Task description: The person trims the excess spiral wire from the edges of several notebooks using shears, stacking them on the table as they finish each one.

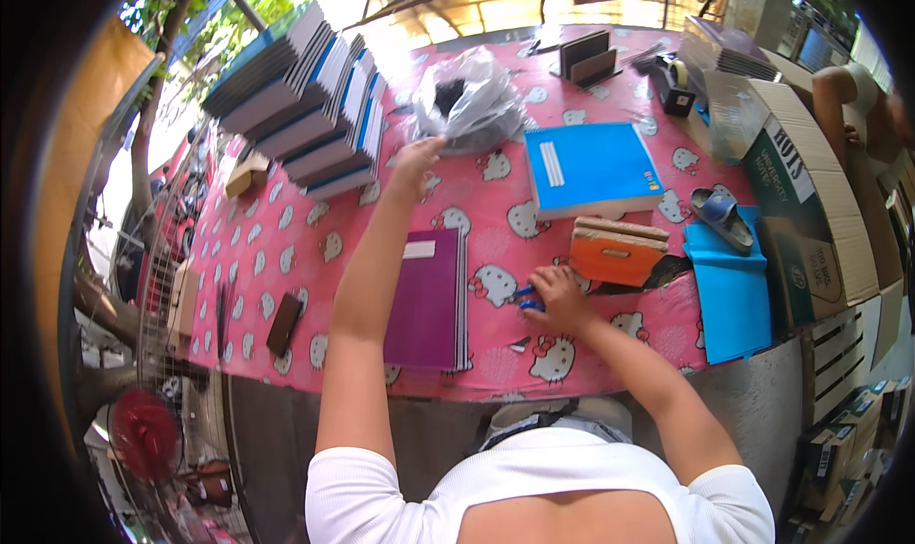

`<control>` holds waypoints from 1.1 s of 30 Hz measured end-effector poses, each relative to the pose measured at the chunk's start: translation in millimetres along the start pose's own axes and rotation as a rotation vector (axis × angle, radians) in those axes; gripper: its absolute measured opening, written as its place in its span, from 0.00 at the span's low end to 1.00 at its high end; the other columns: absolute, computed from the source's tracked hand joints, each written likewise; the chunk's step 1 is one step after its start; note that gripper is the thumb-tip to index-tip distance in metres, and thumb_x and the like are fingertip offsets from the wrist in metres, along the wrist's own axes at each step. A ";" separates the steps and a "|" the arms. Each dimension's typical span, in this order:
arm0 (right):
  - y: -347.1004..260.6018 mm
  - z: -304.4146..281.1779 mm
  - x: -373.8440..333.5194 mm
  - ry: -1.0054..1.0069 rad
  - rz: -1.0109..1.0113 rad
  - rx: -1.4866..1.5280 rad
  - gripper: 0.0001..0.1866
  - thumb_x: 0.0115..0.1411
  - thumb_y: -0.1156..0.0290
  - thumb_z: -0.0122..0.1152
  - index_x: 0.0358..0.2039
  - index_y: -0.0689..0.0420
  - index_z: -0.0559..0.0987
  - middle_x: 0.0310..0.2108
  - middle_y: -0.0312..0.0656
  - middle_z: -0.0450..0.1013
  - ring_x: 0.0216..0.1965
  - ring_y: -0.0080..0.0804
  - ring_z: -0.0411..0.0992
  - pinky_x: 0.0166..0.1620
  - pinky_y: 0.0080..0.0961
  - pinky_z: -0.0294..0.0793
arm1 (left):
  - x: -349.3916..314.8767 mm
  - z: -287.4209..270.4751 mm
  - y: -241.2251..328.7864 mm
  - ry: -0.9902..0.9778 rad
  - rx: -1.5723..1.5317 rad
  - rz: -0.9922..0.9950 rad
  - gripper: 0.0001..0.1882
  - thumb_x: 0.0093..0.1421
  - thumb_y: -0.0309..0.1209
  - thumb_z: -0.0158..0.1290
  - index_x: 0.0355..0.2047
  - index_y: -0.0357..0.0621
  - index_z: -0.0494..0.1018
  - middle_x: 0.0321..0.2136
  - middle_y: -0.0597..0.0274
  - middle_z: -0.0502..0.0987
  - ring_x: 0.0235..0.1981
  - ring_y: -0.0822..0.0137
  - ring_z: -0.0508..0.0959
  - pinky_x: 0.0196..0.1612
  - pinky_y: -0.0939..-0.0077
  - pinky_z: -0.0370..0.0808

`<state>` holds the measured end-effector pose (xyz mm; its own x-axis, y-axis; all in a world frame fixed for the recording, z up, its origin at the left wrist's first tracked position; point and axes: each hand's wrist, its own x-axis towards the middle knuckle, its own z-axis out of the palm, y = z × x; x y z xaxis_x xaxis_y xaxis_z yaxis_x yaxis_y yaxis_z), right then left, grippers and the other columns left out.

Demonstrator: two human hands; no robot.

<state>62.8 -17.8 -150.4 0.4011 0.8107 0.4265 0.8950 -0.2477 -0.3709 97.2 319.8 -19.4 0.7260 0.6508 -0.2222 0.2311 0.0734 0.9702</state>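
My left hand reaches far over the table, fingers apart, beside a translucent plastic bag with something dark inside. Whether the fingertips touch the bag I cannot tell. My right hand is closed round small blue-handled scissors, low over the pink cloth; their blades are hard to make out. Between my forearms lies a short stack of purple notebooks. A stack of blue notebooks sits beyond the right hand, and an orange wooden block stands just right of it.
Tall notebook stacks lean at the back left. A brown oblong object lies front left. At right are blue sheets with a blue slipper-like object, a tape dispenser and a cardboard box. Another person's arm shows beyond.
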 end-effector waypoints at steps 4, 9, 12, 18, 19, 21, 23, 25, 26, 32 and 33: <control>-0.5 4.4 0.7 0.037 -0.047 0.014 0.28 0.47 0.52 0.64 0.44 0.56 0.71 0.47 0.46 0.66 0.50 0.42 0.63 0.55 0.41 0.56 | -107.3 -13.9 -59.1 -0.133 0.267 0.134 0.35 0.54 0.51 0.56 0.57 0.48 0.64 0.49 0.54 0.71 0.47 0.56 0.71 0.48 0.49 0.64; -16.0 -4.9 -5.4 -0.068 -0.252 -0.081 0.23 0.48 0.55 0.64 0.43 0.50 0.73 0.40 0.38 0.69 0.43 0.36 0.67 0.45 0.35 0.63 | -222.8 -24.1 -81.7 -0.105 1.195 0.337 0.47 0.51 0.67 0.46 0.65 0.55 0.51 0.67 0.52 0.42 0.67 0.44 0.38 0.57 0.26 0.31; -48.7 -7.4 -18.2 -0.139 -0.353 0.118 0.22 0.48 0.56 0.65 0.42 0.50 0.74 0.39 0.38 0.69 0.41 0.37 0.68 0.43 0.35 0.64 | -246.9 -23.4 -119.8 -0.061 1.251 0.352 0.47 0.51 0.67 0.46 0.65 0.56 0.51 0.67 0.52 0.43 0.67 0.44 0.38 0.56 0.24 0.32; -90.9 -8.0 -3.0 -0.141 -0.422 0.237 0.20 0.48 0.57 0.65 0.40 0.50 0.74 0.37 0.38 0.71 0.39 0.36 0.68 0.42 0.34 0.63 | -246.4 -27.4 -157.8 0.049 1.223 0.514 0.24 0.63 0.42 0.40 0.60 0.57 0.61 0.64 0.62 0.54 0.66 0.43 0.46 0.55 0.22 0.36; -90.2 -6.6 -1.8 -0.121 -0.437 0.223 0.20 0.48 0.58 0.65 0.40 0.50 0.74 0.37 0.38 0.71 0.39 0.36 0.68 0.43 0.35 0.62 | -245.1 -27.7 -158.4 0.032 1.198 0.533 0.24 0.63 0.42 0.41 0.60 0.56 0.61 0.64 0.62 0.54 0.66 0.43 0.46 0.55 0.22 0.36; -91.7 -4.0 4.7 -0.101 -0.459 0.220 0.20 0.48 0.58 0.65 0.40 0.50 0.74 0.38 0.38 0.70 0.39 0.36 0.68 0.43 0.36 0.62 | -244.3 -30.3 -158.3 0.023 1.178 0.542 0.25 0.63 0.42 0.41 0.60 0.56 0.61 0.64 0.62 0.55 0.66 0.44 0.47 0.55 0.22 0.36; -91.4 -2.5 8.6 -0.043 -0.529 0.190 0.19 0.46 0.59 0.66 0.38 0.51 0.76 0.35 0.38 0.71 0.38 0.35 0.68 0.42 0.35 0.64 | -245.2 -29.2 -159.4 0.024 1.172 0.543 0.24 0.63 0.41 0.40 0.60 0.56 0.61 0.64 0.63 0.56 0.66 0.45 0.46 0.55 0.22 0.36; -90.7 3.4 9.2 -0.141 -0.485 0.269 0.19 0.46 0.58 0.67 0.37 0.52 0.77 0.33 0.39 0.72 0.35 0.36 0.70 0.40 0.36 0.66 | -246.0 -30.3 -159.7 0.026 1.176 0.530 0.24 0.63 0.42 0.41 0.60 0.56 0.61 0.64 0.63 0.56 0.66 0.45 0.46 0.55 0.22 0.36; -91.2 4.4 12.2 -0.231 -0.436 0.338 0.18 0.46 0.58 0.68 0.35 0.54 0.78 0.31 0.40 0.73 0.33 0.37 0.71 0.37 0.36 0.69 | -246.0 -30.6 -158.5 0.025 1.181 0.529 0.25 0.63 0.42 0.41 0.60 0.57 0.61 0.64 0.63 0.55 0.66 0.45 0.46 0.56 0.23 0.36; -89.8 -14.9 53.7 -1.231 0.638 0.841 0.22 0.50 0.52 0.66 0.35 0.59 0.79 0.27 0.47 0.76 0.24 0.41 0.76 0.29 0.32 0.74 | -249.8 -24.8 -151.8 0.032 1.210 0.515 0.29 0.56 0.44 0.49 0.60 0.62 0.62 0.64 0.65 0.55 0.66 0.46 0.46 0.57 0.24 0.36; -89.4 -15.0 54.5 -1.255 0.638 0.822 0.24 0.50 0.50 0.64 0.36 0.59 0.78 0.29 0.48 0.76 0.29 0.40 0.77 0.33 0.33 0.74 | -249.5 -25.2 -151.5 0.033 1.213 0.515 0.29 0.56 0.44 0.49 0.60 0.62 0.62 0.64 0.65 0.55 0.66 0.46 0.46 0.57 0.24 0.36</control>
<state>7.6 40.6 -81.5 -0.1252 0.6936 -0.7094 0.1511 -0.6934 -0.7046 -135.2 165.3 -108.5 0.8928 0.4199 0.1631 0.3779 -0.8952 0.2363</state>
